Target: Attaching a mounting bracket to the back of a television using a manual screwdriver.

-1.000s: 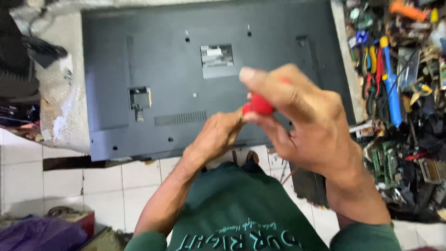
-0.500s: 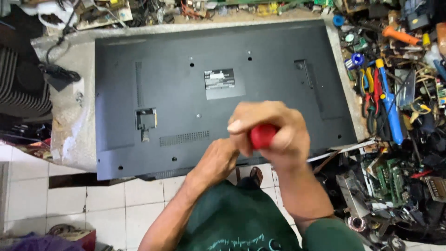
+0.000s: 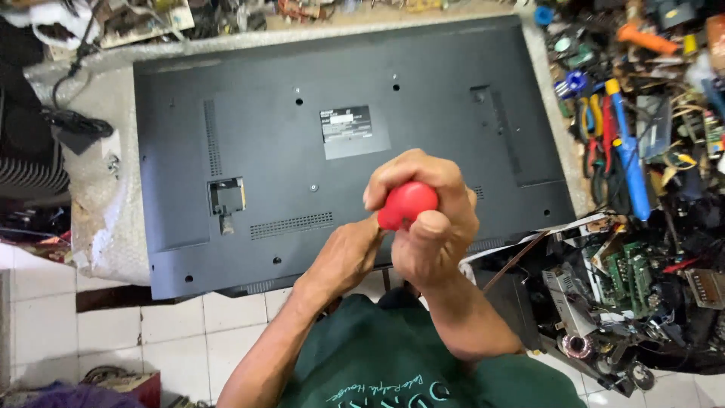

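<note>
A cluttered repair bench (image 3: 91, 219) fills the view from above, with pale floor tiles (image 3: 45, 317) below its near edge. Face down on the bench lies a large flat-screen television with a dark grey plastic back panel (image 3: 249, 151), dotted with small screw holes and carrying a pale rectangular label near its middle. To the right sits a heap of hand tools (image 3: 619, 143), among them blue and red handled pliers and screwdrivers, with green circuit boards (image 3: 627, 264) nearer the viewer.

The person's right hand (image 3: 427, 219) is over the panel's near edge, fingers wrapped tightly together around the round red handle of a screwdriver (image 3: 406, 204). Only the handle's red end shows; the shaft is hidden beneath the fist. The wrist is bent so the fist bears down from above, forearm rising toward the camera. The left hand (image 3: 347, 253) is just beside and under it, fingers curled toward where the tip would be; whether they pinch the shaft or a screw I cannot tell.

The handle looks hard, smooth and light, best gripped in the whole palm as here. The television is probably broad, fairly heavy and awkward, its thin plastic back somewhat flexible and the hidden screen fragile; it would be safest lifted by both side edges.
</note>
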